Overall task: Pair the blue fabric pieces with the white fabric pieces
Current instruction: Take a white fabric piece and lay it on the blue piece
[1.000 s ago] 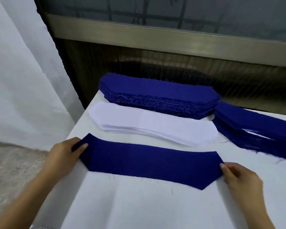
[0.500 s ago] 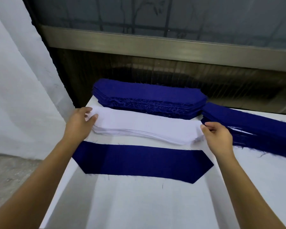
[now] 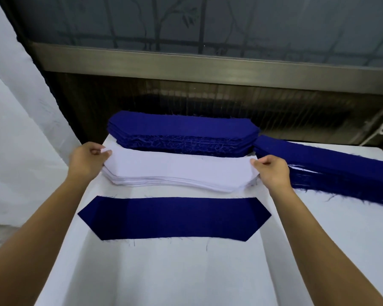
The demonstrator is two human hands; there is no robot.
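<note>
A single blue fabric piece (image 3: 175, 218) lies flat on the white table (image 3: 164, 272), its long axis running left to right with pointed ends outward. Just behind it and parallel sits the white fabric stack (image 3: 164, 181). The left hand (image 3: 87, 161) and right hand (image 3: 272, 171) pinch its top sheet's ends.

I'm seeing the right blue stack (image 3: 341, 171) running off the right edge. The left hand (image 3: 86, 161) and right hand (image 3: 273, 172) are covering the tips of the white stack (image 3: 179, 171).
</note>
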